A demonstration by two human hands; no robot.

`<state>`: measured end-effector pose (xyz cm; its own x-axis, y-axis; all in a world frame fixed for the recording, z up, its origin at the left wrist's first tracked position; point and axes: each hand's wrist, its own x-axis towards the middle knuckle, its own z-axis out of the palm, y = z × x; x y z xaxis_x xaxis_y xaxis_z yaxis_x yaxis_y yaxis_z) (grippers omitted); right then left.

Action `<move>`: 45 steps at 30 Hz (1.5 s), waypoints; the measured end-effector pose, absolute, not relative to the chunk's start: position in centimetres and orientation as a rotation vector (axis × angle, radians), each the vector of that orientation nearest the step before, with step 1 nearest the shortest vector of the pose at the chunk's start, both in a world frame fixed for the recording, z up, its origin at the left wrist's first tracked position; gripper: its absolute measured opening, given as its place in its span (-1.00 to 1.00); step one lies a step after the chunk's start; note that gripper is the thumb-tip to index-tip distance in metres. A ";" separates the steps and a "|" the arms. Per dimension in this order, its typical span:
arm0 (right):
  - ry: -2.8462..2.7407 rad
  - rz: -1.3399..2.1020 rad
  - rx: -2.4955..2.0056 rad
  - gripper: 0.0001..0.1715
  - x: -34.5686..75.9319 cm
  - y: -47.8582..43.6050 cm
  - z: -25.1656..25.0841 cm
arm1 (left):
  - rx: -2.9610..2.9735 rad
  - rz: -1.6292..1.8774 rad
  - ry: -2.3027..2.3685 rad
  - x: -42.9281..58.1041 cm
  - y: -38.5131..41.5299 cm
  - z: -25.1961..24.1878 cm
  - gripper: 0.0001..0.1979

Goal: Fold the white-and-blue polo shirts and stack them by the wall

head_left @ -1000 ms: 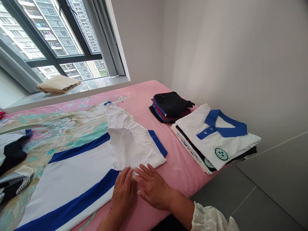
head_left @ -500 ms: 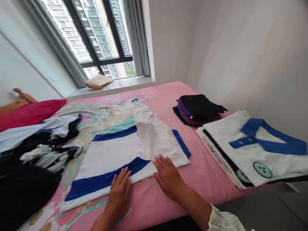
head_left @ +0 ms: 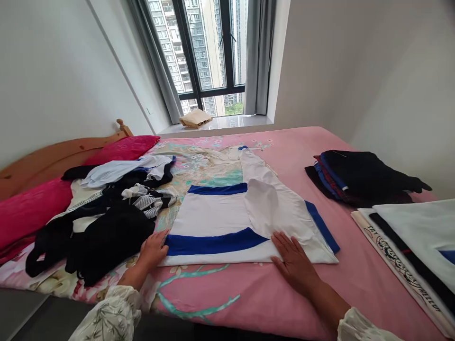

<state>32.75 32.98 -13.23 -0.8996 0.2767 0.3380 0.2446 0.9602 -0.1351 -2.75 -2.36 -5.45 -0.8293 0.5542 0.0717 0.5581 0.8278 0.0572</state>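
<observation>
A white garment with blue bands (head_left: 209, 215) lies partly folded on the pink floral bedspread (head_left: 199, 303). Its long white part stretches toward the far side of the bed, with a loose white flap folded over the middle. My left hand (head_left: 153, 250) is at the garment's near left corner, beside the blue band; its fingertips are partly hidden at the edge, so its grip is unclear. My right hand (head_left: 293, 258) lies with fingers spread on the white cloth near the front edge, right of the blue band's tip.
A loose heap of black, white and striped clothes (head_left: 117, 227) lies left, by red pillows (head_left: 39, 213). On the right are a dark folded stack (head_left: 362, 175) and a pale folded stack (head_left: 419, 237). A beige bundle (head_left: 195, 118) sits on the windowsill.
The view has turned left. My left hand has moved left along the garment's front edge to its corner. My right hand remains spread near the same part of the cloth.
</observation>
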 end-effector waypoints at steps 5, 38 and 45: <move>-2.733 0.055 -0.361 -0.36 32.4 32.7 -13.0 | -1.045 -0.250 -2.935 -3.4 -1.4 -4.8 -0.79; -2.742 0.132 -0.393 -0.34 32.3 32.7 -12.5 | -0.729 0.065 -2.891 2.6 0.3 -8.0 -0.34; -2.772 0.245 -0.416 -0.34 32.1 32.6 -11.4 | -1.464 -0.606 -2.588 2.8 13.3 -5.0 -0.58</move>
